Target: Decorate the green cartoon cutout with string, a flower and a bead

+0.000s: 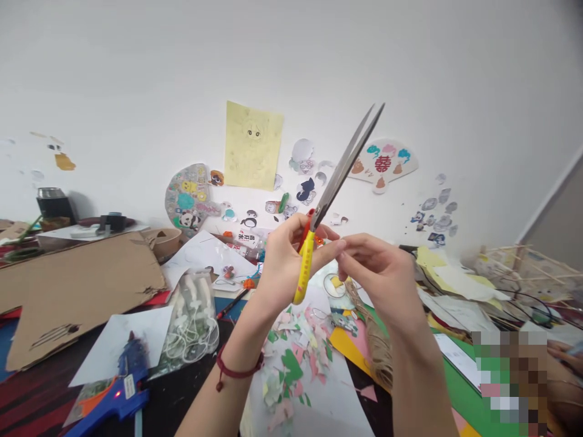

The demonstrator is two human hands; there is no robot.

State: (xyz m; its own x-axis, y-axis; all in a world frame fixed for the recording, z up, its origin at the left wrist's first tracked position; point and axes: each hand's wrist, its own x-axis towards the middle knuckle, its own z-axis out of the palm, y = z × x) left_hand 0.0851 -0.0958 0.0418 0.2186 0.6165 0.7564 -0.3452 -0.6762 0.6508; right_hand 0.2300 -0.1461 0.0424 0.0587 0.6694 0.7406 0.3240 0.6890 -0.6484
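Observation:
My left hand [285, 267] holds a pair of scissors [304, 267] with yellow and red handles. Their long metal blades point up and to the right, slightly apart. Close beside it, my right hand [382, 267] has thumb and forefinger pinched together, meeting the left fingertips; whatever lies between them is too small or hidden to make out. Beneath both hands, pink, green and white paper scraps [291, 364] are scattered over a white sheet [337, 400].
To the left lie a blue glue gun [125, 394] with a red light, cut cardboard [86, 291] and a plastic bag of white cords [194, 321]. A twine bundle [376, 340] is right of the scraps. Another person's hand [565, 355] shows at the right edge.

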